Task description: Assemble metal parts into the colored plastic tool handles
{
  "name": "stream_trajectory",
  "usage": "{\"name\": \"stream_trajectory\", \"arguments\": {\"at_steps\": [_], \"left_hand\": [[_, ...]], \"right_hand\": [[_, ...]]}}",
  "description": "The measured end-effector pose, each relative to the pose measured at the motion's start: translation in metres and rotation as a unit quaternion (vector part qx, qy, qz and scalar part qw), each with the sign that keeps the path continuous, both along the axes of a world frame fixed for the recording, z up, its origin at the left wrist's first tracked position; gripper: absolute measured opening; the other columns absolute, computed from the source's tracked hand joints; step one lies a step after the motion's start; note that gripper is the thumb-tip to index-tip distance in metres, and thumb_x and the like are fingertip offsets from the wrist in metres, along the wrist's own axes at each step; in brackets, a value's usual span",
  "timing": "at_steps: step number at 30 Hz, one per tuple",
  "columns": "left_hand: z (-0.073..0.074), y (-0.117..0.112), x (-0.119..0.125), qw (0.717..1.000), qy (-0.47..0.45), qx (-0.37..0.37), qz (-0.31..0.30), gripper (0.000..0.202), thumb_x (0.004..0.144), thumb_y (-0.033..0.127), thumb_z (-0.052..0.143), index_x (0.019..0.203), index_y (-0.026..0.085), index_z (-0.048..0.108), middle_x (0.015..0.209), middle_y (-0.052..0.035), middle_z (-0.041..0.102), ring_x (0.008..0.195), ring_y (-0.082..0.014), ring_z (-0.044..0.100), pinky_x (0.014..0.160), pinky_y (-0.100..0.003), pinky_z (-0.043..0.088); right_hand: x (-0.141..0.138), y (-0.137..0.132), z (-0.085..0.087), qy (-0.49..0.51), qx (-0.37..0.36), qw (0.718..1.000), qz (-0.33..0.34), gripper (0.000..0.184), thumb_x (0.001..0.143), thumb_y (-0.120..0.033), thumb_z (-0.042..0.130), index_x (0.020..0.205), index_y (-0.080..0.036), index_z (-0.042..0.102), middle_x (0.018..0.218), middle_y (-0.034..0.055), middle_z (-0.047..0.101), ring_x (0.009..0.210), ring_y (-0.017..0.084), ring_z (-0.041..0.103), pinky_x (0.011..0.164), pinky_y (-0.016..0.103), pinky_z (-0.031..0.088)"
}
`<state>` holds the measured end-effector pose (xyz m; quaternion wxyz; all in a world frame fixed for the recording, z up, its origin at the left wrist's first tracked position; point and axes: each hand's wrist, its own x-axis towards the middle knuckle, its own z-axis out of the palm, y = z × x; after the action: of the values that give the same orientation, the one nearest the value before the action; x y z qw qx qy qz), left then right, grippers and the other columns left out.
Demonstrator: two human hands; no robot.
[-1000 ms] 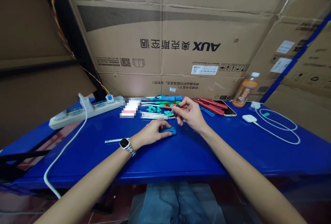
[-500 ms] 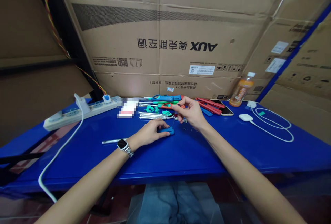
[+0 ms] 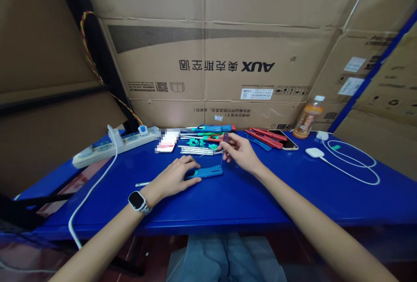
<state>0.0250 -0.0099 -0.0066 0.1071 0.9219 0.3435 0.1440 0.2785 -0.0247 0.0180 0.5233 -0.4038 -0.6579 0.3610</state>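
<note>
A blue long-necked lighter (image 3: 210,171) lies on the blue table, its metal tube (image 3: 142,184) showing on the left beyond my wrist. My left hand (image 3: 172,177) lies over its middle, with thumb and fingers closed along both sides. In my right hand (image 3: 243,154) I pinch a thin screwdriver (image 3: 226,137) with a dark purple handle. Its slim shaft points down at the lighter's right end; whether the tip touches is too small to tell. Just behind are silver metal tubes (image 3: 195,150) and small green plastic parts (image 3: 194,142).
Blue lighters (image 3: 215,128) and an orange-red one (image 3: 213,137) lie at the back. Red handle shells (image 3: 267,137) rest beside a phone (image 3: 286,140). An orange drink bottle (image 3: 309,119), a white charger cable (image 3: 350,179) and a power strip (image 3: 107,146) flank the work. Cardboard (image 3: 208,38) stands behind.
My left hand has slid left along the lighter, so more of its blue body shows. My right hand still pinches the screwdriver over the lighter's right end. The view has shifted slightly.
</note>
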Motion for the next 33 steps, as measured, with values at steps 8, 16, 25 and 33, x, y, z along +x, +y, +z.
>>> {"name": "stream_trajectory", "arguments": {"at_steps": [8,16,25,33], "left_hand": [[0.012,-0.002,-0.010,0.996,-0.069,-0.016,-0.052,0.037,0.097,0.045,0.049,0.127,0.025,0.057,0.123,-0.0075,0.053,0.105,-0.0220,0.060,0.097,-0.035,0.048],[0.026,0.020,0.004,0.995,-0.037,0.084,-0.034,0.041,0.101,0.046,0.041,0.133,0.026,0.054,0.125,-0.0094,0.051,0.091,-0.0216,0.063,0.089,-0.040,0.052],[0.030,0.069,0.051,0.991,-0.032,0.098,-0.084,0.042,0.100,0.033,0.042,0.142,0.030,0.042,0.126,-0.0079,0.048,0.099,-0.0221,0.061,0.092,-0.037,0.049],[0.029,0.145,0.060,0.990,-0.059,0.128,-0.014,0.038,0.088,0.010,0.047,0.124,0.022,0.054,0.115,-0.0080,0.058,0.105,-0.0239,0.060,0.092,-0.038,0.048]], "right_hand": [[0.006,-0.001,-0.021,-0.241,-0.090,0.965,-0.043,0.016,0.082,-0.034,0.065,0.085,-0.019,0.062,0.048,-0.0048,0.057,0.036,0.011,0.049,0.040,0.022,0.035],[0.004,-0.006,-0.019,-0.367,-0.019,0.927,-0.070,0.013,0.079,-0.029,0.065,0.086,-0.018,0.061,0.068,-0.0004,0.061,0.061,0.015,0.056,0.057,0.026,0.039],[0.029,0.025,0.009,-0.441,0.102,0.889,-0.073,0.033,0.089,-0.034,0.059,0.119,-0.022,0.061,0.117,0.0112,0.067,0.105,0.028,0.062,0.087,0.042,0.046],[0.057,0.102,0.000,-0.426,0.109,0.889,-0.126,0.028,0.085,-0.023,0.062,0.113,-0.019,0.059,0.113,0.0099,0.067,0.104,0.026,0.061,0.091,0.042,0.045]]}}
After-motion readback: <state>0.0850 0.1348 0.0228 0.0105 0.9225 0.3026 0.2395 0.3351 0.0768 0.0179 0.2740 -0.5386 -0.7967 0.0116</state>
